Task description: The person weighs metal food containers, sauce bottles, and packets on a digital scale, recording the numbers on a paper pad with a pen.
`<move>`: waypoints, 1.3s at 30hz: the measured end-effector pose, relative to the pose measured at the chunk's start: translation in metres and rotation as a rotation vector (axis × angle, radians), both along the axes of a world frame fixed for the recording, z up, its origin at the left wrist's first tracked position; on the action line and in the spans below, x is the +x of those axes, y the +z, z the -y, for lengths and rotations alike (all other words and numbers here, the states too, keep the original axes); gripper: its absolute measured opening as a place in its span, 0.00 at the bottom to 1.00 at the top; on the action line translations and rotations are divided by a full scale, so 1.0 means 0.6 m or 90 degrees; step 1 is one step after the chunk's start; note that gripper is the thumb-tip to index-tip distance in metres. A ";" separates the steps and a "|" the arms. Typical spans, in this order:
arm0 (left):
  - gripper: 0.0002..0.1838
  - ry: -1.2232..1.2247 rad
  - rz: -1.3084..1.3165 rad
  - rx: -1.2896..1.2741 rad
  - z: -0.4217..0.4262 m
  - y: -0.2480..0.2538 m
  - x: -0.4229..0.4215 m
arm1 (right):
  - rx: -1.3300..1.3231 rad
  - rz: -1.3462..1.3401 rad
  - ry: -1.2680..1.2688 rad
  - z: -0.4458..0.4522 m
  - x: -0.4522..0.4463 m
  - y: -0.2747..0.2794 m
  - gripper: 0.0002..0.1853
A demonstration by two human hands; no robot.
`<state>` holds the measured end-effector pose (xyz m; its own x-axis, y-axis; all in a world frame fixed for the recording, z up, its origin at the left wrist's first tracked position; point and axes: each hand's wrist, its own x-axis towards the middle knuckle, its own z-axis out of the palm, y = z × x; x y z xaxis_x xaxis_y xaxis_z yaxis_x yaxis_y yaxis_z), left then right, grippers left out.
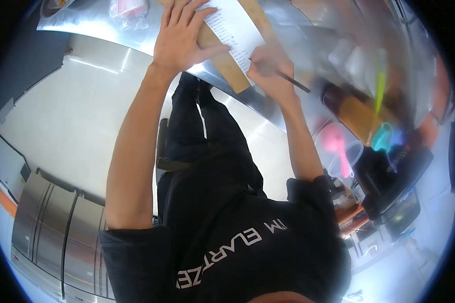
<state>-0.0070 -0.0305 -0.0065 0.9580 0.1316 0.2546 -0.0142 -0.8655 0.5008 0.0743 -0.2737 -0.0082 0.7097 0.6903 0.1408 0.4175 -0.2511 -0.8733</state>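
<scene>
A long white sheet of paper [235,31] covered in lines of dark writing lies on a brown board [232,73] at the table's edge. My left hand [181,38] rests flat with spread fingers, its thumb and fingertips over the paper's left side. Toward the sheet's lower right, my right hand [270,70] is closed around a dark pen [294,83]. The pen's tip end meets the paper near the written lines; the exact contact is blurred.
A metal table [96,20] carries the board. At left lies a clear plastic bag with pink contents [130,11]. To the right stand a bottle of amber-brown liquid [356,116], a pink scoop [334,140] in a clear container, and a teal scoop [382,135]. Steel cabinets [53,227] stand lower left.
</scene>
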 end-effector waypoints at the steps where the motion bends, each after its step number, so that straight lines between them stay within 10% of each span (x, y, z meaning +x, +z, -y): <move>1: 0.46 0.000 -0.002 -0.004 -0.001 -0.001 0.000 | -0.012 0.050 0.005 0.001 -0.001 -0.005 0.12; 39: 0.44 0.006 -0.030 -0.006 0.002 -0.002 0.005 | 0.046 0.018 -0.030 0.003 -0.006 -0.045 0.13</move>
<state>-0.0043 -0.0317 -0.0076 0.9677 0.1432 0.2076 0.0185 -0.8611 0.5081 0.0707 -0.2753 -0.0349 0.7361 0.6438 0.2091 0.4314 -0.2081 -0.8778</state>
